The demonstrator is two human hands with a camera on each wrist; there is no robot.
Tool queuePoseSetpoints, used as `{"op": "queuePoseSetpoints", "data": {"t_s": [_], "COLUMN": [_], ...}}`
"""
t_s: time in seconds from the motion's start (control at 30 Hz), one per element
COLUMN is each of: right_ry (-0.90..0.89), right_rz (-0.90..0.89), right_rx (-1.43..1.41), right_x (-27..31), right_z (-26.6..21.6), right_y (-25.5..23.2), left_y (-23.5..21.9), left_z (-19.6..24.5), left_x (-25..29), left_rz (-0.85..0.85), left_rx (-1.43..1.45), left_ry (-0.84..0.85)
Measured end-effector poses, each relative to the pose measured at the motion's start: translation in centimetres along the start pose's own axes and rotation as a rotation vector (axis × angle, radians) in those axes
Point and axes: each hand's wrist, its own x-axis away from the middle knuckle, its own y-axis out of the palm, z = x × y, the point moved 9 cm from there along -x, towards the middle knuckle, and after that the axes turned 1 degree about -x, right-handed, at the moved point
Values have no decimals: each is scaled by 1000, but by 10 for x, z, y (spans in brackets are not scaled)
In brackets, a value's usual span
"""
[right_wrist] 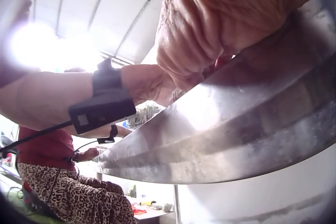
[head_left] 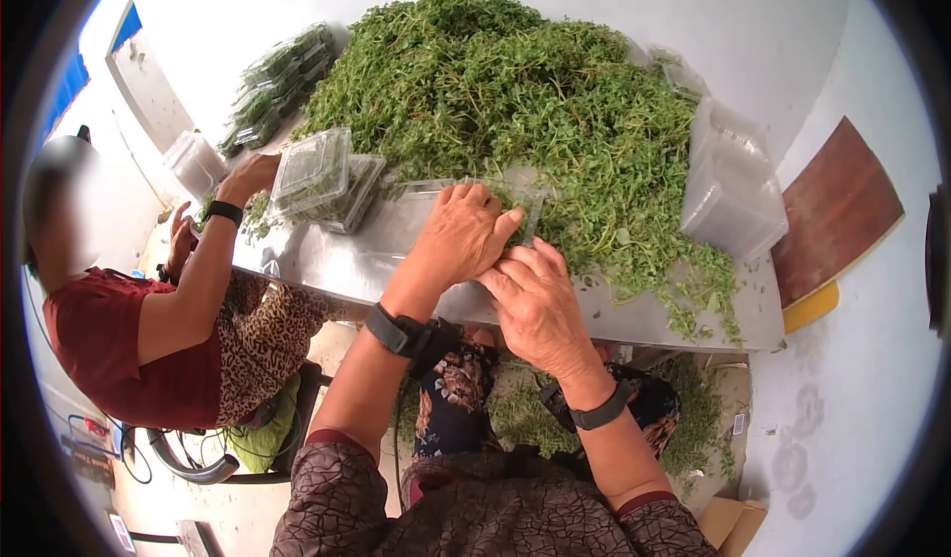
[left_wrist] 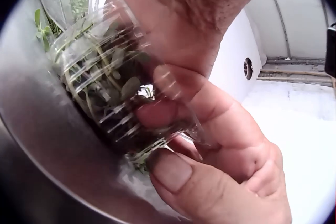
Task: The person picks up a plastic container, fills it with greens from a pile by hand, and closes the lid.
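Observation:
A clear plastic box (left_wrist: 100, 71) with leafy green stems inside is under both hands, at the near part of the metal table (head_left: 614, 309). My left hand (head_left: 464, 232) lies over its top with bent fingers gripping it, the thumb pointing to the right. From the near side my right hand (head_left: 540, 309) pinches the box's edge; the left wrist view shows its thumb (left_wrist: 176, 174) against the ribbed plastic. In the head view the hands cover much of the box. The right wrist view hides the box behind the hand and the table rim.
A large heap of greens (head_left: 515, 91) covers the back of the table. Filled boxes (head_left: 287, 76) are stacked at the back left, others (head_left: 327, 180) nearer. Nested clear boxes (head_left: 733, 185) stand at the right. Another person (head_left: 139, 329) works at the left end.

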Motion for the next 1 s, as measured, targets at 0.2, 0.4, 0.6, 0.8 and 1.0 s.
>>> {"op": "queuePoseSetpoints", "data": {"t_s": [0.2,0.4,0.6,0.8,1.0], "right_ry": [10,15,16,-4,-5], "right_rz": [-16,-4,-14,-17,5], "right_rx": [10,15,16,5,19], "right_x": [-3,-2,-2,0,0], "right_z": [-2,-1,-4,-2,-1], "right_y": [-1,-1,-2,-1,-1], "left_y": [-1,-28,-14,5,16], "left_z": [-5,-22,-7,6,6], "left_x": [3,18,34,35,29], "left_rz": [-73,134,-27,-215,-298], "left_rx": [88,487,432,298,251], "left_ry": [21,-34,62,73,7]}}
